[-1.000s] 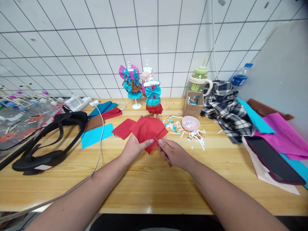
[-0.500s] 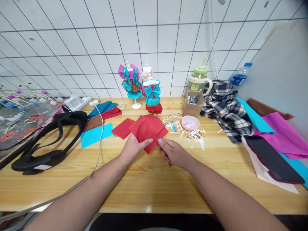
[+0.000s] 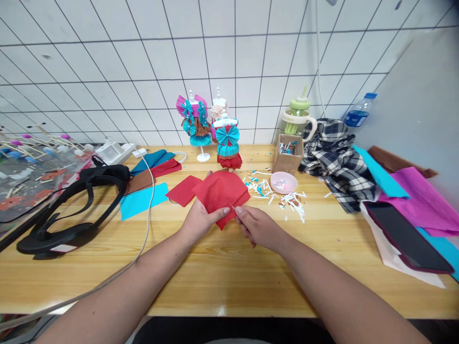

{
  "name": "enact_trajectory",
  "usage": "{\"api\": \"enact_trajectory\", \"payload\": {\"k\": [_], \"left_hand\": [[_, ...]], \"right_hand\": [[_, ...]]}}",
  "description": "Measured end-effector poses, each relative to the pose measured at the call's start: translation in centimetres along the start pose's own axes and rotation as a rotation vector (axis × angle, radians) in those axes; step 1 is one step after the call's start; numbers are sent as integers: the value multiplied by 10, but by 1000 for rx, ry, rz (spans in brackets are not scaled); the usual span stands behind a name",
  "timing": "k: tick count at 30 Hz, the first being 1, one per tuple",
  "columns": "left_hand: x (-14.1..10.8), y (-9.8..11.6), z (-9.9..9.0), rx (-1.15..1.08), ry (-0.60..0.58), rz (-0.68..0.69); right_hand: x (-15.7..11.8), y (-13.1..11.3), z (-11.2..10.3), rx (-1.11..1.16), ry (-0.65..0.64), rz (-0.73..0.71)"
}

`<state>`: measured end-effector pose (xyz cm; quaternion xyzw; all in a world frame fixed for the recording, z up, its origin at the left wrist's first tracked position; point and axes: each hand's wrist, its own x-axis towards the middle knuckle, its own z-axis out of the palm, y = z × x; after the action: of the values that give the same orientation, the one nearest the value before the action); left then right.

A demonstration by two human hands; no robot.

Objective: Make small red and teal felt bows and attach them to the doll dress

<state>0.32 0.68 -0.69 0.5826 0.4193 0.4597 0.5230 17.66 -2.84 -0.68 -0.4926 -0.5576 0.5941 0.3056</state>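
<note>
My left hand [image 3: 199, 216] is closed on a red crepe paper sheet [image 3: 221, 188], with the thumb on top and the fingers hidden beneath. The sheet is raised off the table with one corner drooping toward me. My right hand [image 3: 256, 225] pinches a thin, pointed metal tool [image 3: 232, 207] whose tip lies against the paper near my left thumb; whether it is a needle or tweezers I cannot tell. Just left of the held sheet lies another red paper piece [image 3: 183, 190]. Behind stand small dress forms [image 3: 228, 138] dressed in coloured crepe paper.
A pink dish [image 3: 284, 183] sits among white and blue paper scraps [image 3: 292, 204], before a cardboard box [image 3: 287, 155] and a green-lidded cup [image 3: 299, 112]. To the right are checked cloth [image 3: 332, 155] and a phone [image 3: 409, 236]. On the left, a black headset [image 3: 96, 224] and a cable [image 3: 147, 229].
Hardly anything differs. The tool's tip and my left thumb have shifted very slightly on the red paper.
</note>
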Motion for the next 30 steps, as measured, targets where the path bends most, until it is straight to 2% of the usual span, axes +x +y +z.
{"api": "enact_trajectory", "payload": {"k": [8,15,30], "left_hand": [[0,0,0,-6,12,-8],[-1,1,0,10,-21,-8],[-2,0,3,3,-5,22]], "right_hand": [[-3,-6,3,52,-18,56],[-1,-4,5,74,-24,30],[0,-1,7,67,26,1]]}}
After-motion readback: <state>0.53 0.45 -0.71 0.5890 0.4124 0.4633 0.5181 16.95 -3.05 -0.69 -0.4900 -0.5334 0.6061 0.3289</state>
